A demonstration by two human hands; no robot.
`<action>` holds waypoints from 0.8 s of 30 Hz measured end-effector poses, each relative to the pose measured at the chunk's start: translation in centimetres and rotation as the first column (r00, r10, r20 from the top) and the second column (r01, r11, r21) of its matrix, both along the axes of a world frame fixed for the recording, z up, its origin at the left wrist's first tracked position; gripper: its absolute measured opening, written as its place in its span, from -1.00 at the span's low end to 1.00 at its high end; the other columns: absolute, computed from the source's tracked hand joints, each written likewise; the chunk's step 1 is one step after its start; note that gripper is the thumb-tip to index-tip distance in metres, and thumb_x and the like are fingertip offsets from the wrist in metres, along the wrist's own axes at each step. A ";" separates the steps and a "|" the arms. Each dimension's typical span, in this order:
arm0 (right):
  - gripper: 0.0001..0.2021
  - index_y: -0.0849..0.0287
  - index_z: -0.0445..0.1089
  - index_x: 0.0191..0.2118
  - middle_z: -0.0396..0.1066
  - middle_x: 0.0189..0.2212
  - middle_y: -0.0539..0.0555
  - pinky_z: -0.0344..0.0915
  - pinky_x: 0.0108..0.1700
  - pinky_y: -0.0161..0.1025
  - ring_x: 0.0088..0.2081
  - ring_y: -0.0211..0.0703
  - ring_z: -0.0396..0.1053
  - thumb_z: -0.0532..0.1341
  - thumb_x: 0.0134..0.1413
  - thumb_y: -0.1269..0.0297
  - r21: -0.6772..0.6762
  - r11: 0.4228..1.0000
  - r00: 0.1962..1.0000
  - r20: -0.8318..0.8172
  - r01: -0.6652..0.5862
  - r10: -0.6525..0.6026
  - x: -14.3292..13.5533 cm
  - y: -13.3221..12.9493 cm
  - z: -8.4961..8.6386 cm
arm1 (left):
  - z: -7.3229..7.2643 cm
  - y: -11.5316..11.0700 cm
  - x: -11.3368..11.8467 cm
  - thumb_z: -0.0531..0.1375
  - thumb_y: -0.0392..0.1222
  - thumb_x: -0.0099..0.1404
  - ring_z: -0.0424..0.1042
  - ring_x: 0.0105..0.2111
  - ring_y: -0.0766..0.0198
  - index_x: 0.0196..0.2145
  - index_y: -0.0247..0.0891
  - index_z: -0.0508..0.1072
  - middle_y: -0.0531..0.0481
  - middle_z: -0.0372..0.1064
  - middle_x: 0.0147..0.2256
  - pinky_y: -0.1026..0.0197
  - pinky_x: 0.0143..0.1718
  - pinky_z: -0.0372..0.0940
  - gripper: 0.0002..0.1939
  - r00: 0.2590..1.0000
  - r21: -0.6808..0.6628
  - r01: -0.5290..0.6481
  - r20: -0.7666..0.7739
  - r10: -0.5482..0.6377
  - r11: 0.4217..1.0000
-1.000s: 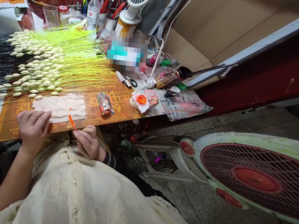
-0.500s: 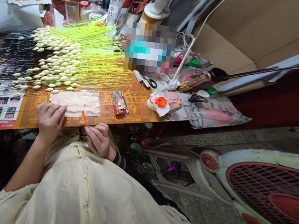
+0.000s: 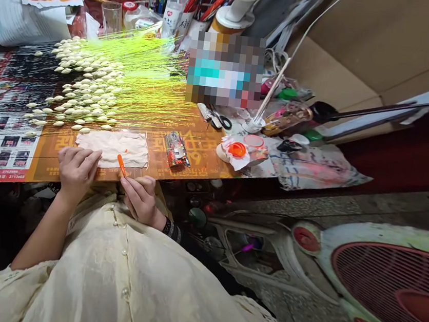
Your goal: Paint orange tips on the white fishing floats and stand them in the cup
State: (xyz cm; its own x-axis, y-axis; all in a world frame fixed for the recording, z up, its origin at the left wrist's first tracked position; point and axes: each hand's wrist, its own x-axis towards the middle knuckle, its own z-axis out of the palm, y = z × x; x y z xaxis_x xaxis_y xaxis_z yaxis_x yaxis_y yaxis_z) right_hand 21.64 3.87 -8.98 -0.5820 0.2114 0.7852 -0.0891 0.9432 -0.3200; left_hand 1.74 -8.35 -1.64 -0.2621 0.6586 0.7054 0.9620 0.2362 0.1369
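Fig.: the view has swung, yet the right hand (image 3: 141, 198) stays beside the near edge of the counter (image 3: 206, 166), grasping the orange stick (image 3: 121, 165), tip over the cloth (image 3: 114, 144). The left hand (image 3: 77, 170) stays curled at the cloth's near left corner, contents unclear; work seemingly unbroken

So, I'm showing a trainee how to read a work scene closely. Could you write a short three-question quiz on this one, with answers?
1. Multiple choice: which of these is nearest to the left hand? A) the scissors B) the pale sheet C) the bottle
2. True or false: the pale oval pieces are packed inside a jar.
3. Fill in the missing word: the slim orange item is held in the ____ hand.

Key:
1. B; the fingers are at the left part of the sheet.
2. False; the pieces lie spread out on the table.
3. right
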 end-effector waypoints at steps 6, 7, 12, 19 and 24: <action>-0.48 0.06 0.17 0.41 0.51 0.09 0.14 0.25 0.15 -0.02 0.00 -0.06 0.34 0.12 0.39 0.33 0.017 0.999 0.997 0.072 0.035 -0.036 0.0 -0.1 -0.3 | -0.1 0.0 0.0 0.22 -0.19 0.42 0.44 -0.13 0.12 -0.04 -0.07 0.59 -0.07 0.57 -0.20 -0.03 0.01 0.12 -0.79 0.999 0.014 0.011 0.038 -0.011 1.000; -0.48 0.06 0.17 0.40 0.51 0.09 0.14 0.25 0.14 -0.02 0.00 -0.06 0.34 0.11 0.39 0.33 0.022 0.999 0.996 0.075 0.039 -0.041 0.0 -0.1 -0.3 | 0.0 0.0 0.0 0.23 -0.20 0.41 0.44 -0.13 0.12 -0.04 -0.07 0.59 -0.07 0.58 -0.21 -0.02 0.00 0.12 -0.79 1.000 0.018 0.010 0.021 -0.011 1.000; -0.48 0.05 0.22 0.38 0.50 0.12 0.17 0.22 0.16 0.01 0.02 -0.03 0.35 0.18 0.37 0.31 0.031 0.999 0.995 0.092 0.029 -0.032 -0.1 -0.2 -0.5 | 0.0 0.0 0.0 0.22 -0.21 0.41 0.45 -0.15 0.12 -0.05 -0.10 0.59 -0.07 0.58 -0.21 -0.01 -0.01 0.15 -0.79 0.999 0.014 -0.004 -0.043 0.004 1.000; -0.46 0.04 0.18 0.41 0.50 0.12 0.15 0.25 0.15 -0.01 0.02 -0.05 0.36 0.17 0.37 0.30 0.013 0.999 0.995 0.088 0.036 -0.037 -0.1 -0.2 -0.7 | -0.1 0.0 0.0 0.20 -0.17 0.42 0.43 -0.15 0.12 -0.07 -0.09 0.60 -0.08 0.57 -0.22 -0.02 0.00 0.12 -0.80 1.000 0.007 -0.011 0.010 0.011 1.000; -0.44 0.05 0.11 0.43 0.52 0.08 0.15 0.27 0.12 -0.01 -0.03 -0.06 0.37 0.11 0.37 0.37 0.013 0.999 0.998 0.028 0.051 -0.052 -0.3 -0.2 0.0 | -0.1 0.0 -0.1 0.20 -0.17 0.43 0.42 -0.16 0.12 -0.07 -0.08 0.59 -0.07 0.56 -0.22 -0.01 0.00 0.10 -0.81 1.000 0.009 0.004 0.030 -0.005 1.000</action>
